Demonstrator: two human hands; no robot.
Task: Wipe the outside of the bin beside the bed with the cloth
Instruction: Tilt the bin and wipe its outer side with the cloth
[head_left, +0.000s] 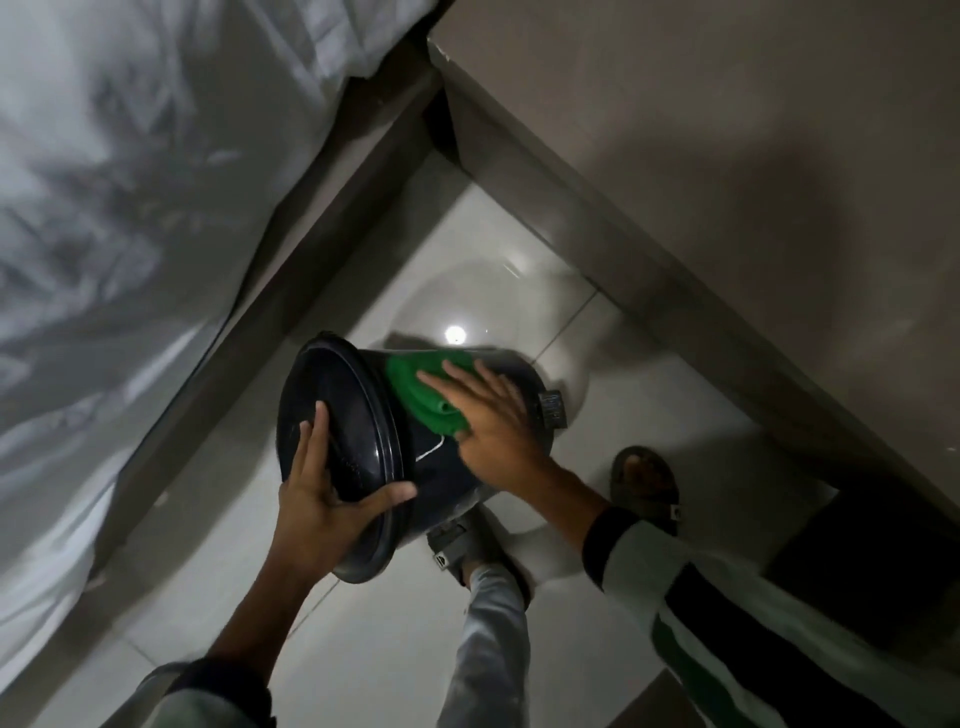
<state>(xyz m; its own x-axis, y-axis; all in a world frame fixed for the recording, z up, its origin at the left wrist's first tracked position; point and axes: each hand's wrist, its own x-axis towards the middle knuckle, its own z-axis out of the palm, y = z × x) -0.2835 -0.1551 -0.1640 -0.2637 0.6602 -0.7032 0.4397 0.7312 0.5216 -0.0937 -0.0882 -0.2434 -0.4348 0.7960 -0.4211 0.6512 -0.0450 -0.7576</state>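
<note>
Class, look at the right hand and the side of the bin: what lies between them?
A green cloth lies between them: in the head view the right hand presses it flat against the dark bin, part of it showing beyond the fingers.

The bin (431, 467) is dark, round and glossy, tipped on its side above the pale tiled floor, near the bed frame's edge; its closed lid (332, 421) faces left, its foot pedal (551, 410) points right; the green cloth (423, 389) lies folded flat against its upturned outer wall, just beside the lid rim.

The bin (426, 467) looks like glossy dark plastic, the cloth (415, 384) soft green fabric, the floor (363, 649) shiny smooth tile.
</note>
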